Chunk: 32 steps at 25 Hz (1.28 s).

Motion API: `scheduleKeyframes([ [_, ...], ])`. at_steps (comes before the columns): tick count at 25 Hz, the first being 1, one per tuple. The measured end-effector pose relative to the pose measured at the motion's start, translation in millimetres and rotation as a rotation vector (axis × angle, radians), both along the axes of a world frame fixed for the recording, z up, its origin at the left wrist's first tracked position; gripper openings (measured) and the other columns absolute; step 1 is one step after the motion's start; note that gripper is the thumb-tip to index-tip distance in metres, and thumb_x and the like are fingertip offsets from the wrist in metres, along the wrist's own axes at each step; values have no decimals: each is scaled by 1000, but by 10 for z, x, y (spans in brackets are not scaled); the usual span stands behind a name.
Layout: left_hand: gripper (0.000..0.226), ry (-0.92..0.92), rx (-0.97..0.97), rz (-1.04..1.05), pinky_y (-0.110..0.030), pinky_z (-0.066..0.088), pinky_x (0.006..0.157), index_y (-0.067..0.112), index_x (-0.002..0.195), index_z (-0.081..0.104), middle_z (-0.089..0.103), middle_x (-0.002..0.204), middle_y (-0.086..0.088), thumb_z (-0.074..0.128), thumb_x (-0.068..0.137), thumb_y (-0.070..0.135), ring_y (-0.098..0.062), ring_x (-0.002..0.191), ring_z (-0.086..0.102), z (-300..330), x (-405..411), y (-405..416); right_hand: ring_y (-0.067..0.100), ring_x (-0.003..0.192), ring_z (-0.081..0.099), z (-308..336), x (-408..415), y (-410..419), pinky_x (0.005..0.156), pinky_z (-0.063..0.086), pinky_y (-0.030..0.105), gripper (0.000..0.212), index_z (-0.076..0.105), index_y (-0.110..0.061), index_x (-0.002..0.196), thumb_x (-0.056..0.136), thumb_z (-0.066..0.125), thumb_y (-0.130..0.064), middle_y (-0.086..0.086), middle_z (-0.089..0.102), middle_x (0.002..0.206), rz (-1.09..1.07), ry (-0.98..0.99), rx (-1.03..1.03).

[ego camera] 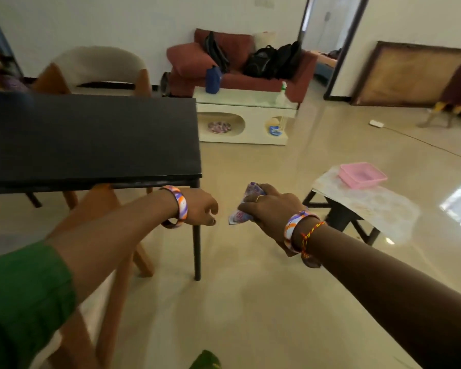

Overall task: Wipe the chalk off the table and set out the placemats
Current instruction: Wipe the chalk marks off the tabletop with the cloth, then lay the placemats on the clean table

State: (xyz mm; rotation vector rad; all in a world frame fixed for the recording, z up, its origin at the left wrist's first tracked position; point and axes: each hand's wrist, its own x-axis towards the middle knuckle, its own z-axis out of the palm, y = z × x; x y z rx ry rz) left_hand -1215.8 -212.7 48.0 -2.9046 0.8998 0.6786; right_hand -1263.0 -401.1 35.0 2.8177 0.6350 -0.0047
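The right hand [270, 206] is bunching a crumpled purple-and-white wiping cloth [244, 206] in curled fingers, probably keeping it ready for wiping. The left hand [198, 207] is hanging loosely curled, holding nothing. The matte black rectangular worktop [91, 139] is lying just beyond the left hand; no chalk is showing on it.

We see 2 bare arms. The left arm [99, 235] has a green sleeve [19, 296] at the lower left. Each wrist wears a bangle [182, 206] striped purple, orange and white. The right wrist also has a red and yellow thread [308, 238], and a ring [258, 198] sits on 1 finger.
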Motion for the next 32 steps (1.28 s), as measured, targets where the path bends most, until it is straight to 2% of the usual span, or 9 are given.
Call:
scheduleKeyframes([
  [7,43,7,63,-231,-29,40,97,16,132,49,55,128,-2,47,94,38,-19,114,52,-214,887,-1748,24,135,29,-212,302,-1753,70,44,32,36,45,-35,133,98,47,-26,-10,49,137,-267,25,36],
  [11,42,-6,36,-297,-29,40,98,15,131,49,55,128,-4,47,95,36,-20,114,52,-171,1647,-2751,24,134,31,-233,857,-2729,73,48,33,34,48,-36,129,95,54,-35,-5,52,133,-372,31,32],
  [14,42,0,43,-325,-29,41,99,14,132,48,54,129,-4,46,95,35,-20,115,52,-84,2195,-3437,25,135,31,-252,1324,-3359,75,49,35,34,50,-35,128,95,54,-31,-4,52,134,-450,23,42],
  [18,42,18,11,-355,-28,40,97,14,133,48,54,130,-4,45,96,34,-19,115,51,-18,2779,-4238,22,136,29,-335,1702,-4048,83,50,36,32,52,-36,128,97,49,-33,-10,50,136,-551,58,198],
  [21,42,58,-10,-349,-27,39,98,13,133,48,54,130,-4,44,96,34,-18,116,51,-145,3170,-4769,16,122,42,-467,1943,-4597,83,46,32,28,55,-45,121,96,44,-49,-14,52,123,-687,131,414],
  [23,42,93,-23,-322,-27,38,98,13,133,48,53,131,-4,44,96,34,-19,117,50,-297,3379,-5066,16,103,52,-572,2165,-5001,78,47,31,25,59,-43,116,94,48,-50,-11,57,112,-813,183,616],
  [27,39,206,-75,-174,-28,40,96,13,128,53,55,127,-4,45,96,34,-19,114,52,-878,3868,-5572,18,78,57,-876,2824,-5889,67,43,26,24,63,-24,115,92,58,-28,-3,63,83,-962,276,924],
  [30,34,344,-157,86,-30,41,93,11,120,58,59,121,-5,49,94,30,-21,111,54,-1539,4145,-5870,23,77,58,-1272,3396,-6526,74,46,30,26,66,-15,114,89,62,-22,1,62,77,-1075,291,1120],
  [32,37,442,-234,389,-31,41,95,10,126,53,55,128,-7,50,94,28,-26,117,53,-2045,4227,-6074,24,76,56,-1562,3794,-6903,76,46,31,25,66,-10,112,89,62,-21,6,62,80,-1198,308,1239],
])
